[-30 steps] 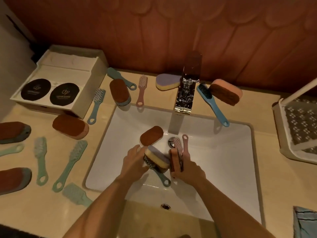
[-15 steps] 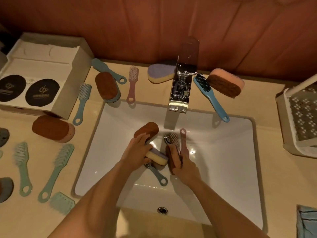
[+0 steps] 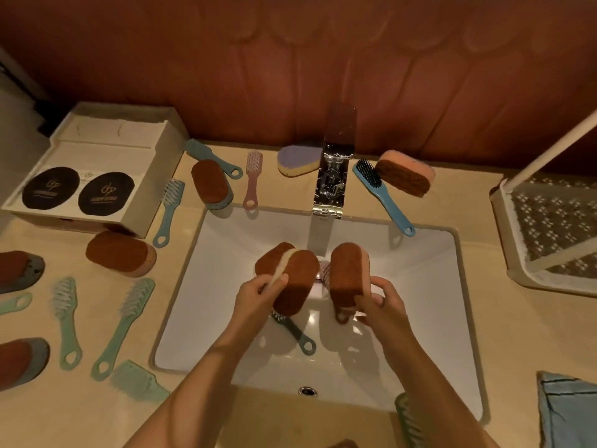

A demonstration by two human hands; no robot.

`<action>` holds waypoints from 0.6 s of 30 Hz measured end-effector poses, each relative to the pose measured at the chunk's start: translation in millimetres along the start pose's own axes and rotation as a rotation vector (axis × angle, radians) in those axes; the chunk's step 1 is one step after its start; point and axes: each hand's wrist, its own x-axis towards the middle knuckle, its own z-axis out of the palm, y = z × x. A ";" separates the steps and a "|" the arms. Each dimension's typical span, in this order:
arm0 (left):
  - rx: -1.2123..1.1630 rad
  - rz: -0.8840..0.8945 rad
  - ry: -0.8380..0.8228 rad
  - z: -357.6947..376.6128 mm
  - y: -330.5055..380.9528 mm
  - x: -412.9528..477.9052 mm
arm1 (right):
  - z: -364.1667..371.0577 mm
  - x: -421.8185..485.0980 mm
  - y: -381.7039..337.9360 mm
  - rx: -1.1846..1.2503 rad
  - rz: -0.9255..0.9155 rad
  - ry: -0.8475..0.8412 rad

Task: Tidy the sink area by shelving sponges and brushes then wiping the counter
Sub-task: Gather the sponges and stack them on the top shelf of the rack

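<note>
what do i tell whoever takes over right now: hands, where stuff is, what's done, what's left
The left hand grips two brown-faced sponges over the sink.
The right hand grips a pink-backed sponge.
A dark brush shows below the left hand; I cannot tell whether it is held or lying in the basin.
More sponges and brushes lie across the counter, among them a blue brush by the faucet.
Done: nothing visible on the rack at right.
Left: shelve everything, then wipe the counter, likely with the cloth.
</note>
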 end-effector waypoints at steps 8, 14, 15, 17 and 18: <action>-0.801 -0.304 -0.104 8.9 29.1 -50.6 | -4.0 -59.9 -19.4 0.245 -0.060 -0.164; -0.879 -0.312 -0.232 8.1 44.9 -77.2 | 1.9 -88.3 -26.9 0.455 -0.076 -0.309; -0.882 -0.298 -0.261 7.1 46.7 -80.1 | 1.9 -90.6 -28.8 0.489 -0.082 -0.343; -0.909 -0.279 -0.307 5.9 49.4 -86.1 | 2.9 -97.3 -33.2 0.535 -0.092 -0.409; -0.918 -0.267 -0.333 5.2 51.4 -89.6 | 4.4 -101.5 -35.1 0.551 -0.096 -0.433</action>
